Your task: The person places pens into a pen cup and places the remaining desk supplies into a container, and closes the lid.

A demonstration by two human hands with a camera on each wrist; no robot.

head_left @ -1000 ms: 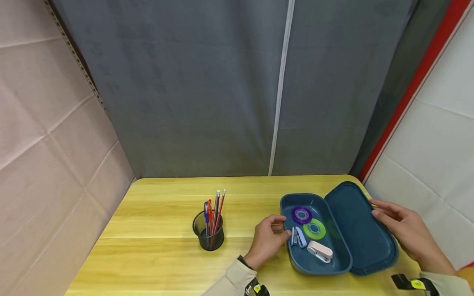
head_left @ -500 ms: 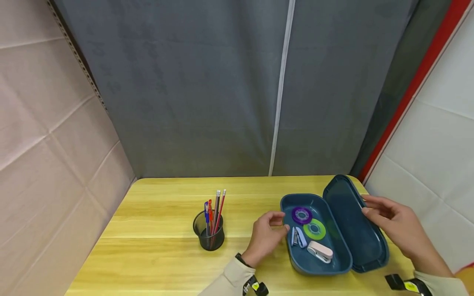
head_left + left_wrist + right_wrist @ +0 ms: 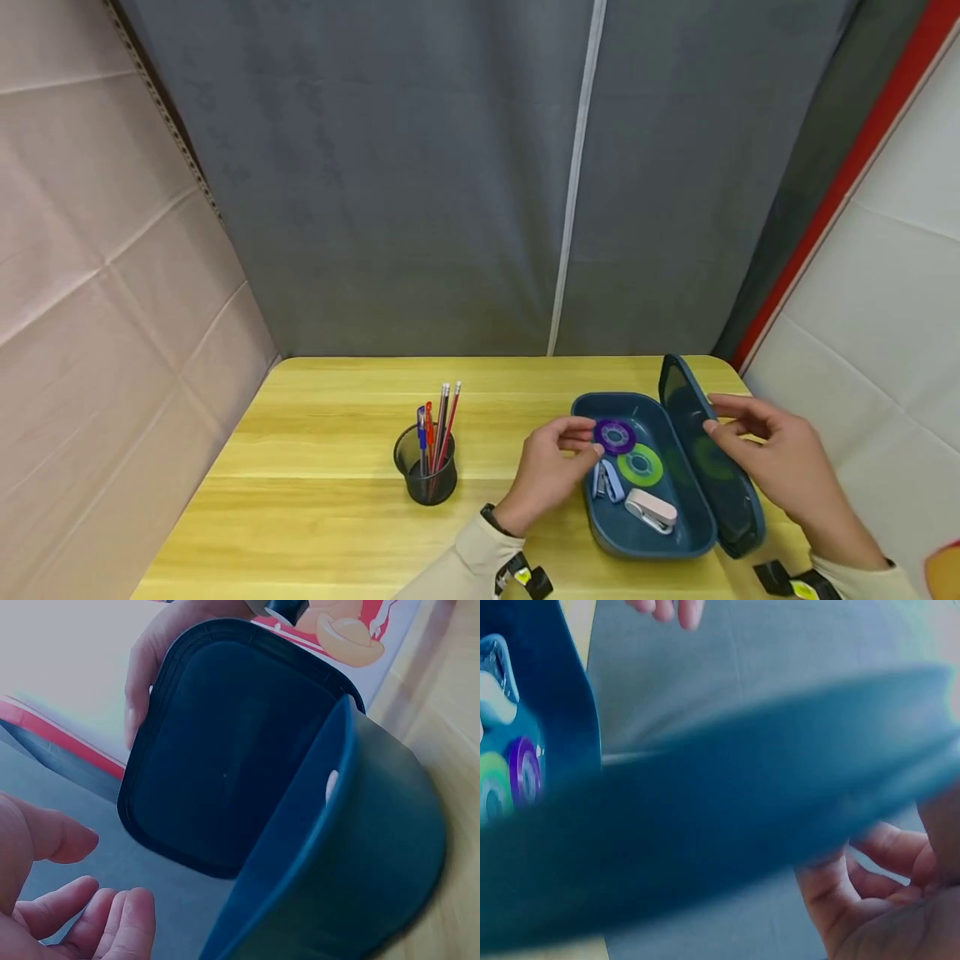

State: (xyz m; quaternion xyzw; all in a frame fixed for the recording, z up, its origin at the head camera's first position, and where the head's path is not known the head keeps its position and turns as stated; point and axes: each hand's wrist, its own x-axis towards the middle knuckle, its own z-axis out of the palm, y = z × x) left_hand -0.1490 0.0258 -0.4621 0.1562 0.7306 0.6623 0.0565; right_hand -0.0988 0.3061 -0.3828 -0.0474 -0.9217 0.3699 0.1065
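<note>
A dark blue plastic box (image 3: 613,533) stands at the table's right side. Inside lie a purple tape roll (image 3: 604,442), a green tape roll (image 3: 640,481), a small light-blue stapler (image 3: 613,482) and a pale pink stapler (image 3: 651,507). Its hinged lid (image 3: 712,467) is tilted steeply up on the right. My right hand (image 3: 780,462) pinches the lid's outer edge between thumb and fingers. By the box's left rim hovers my left hand (image 3: 551,467), its fingers loosely bent around nothing; the left wrist view shows this hand (image 3: 75,900) apart from the box.
A black mesh pen cup (image 3: 426,487) with pens and pencils stands left of the hands on the wooden table (image 3: 315,500). Behind the table hangs a grey curtain (image 3: 412,208); pale panels flank both sides.
The right hand has swung the lid up and leftward, from lying nearly flat to steeply raised. My left hand has shifted slightly right, over the box's rim.
</note>
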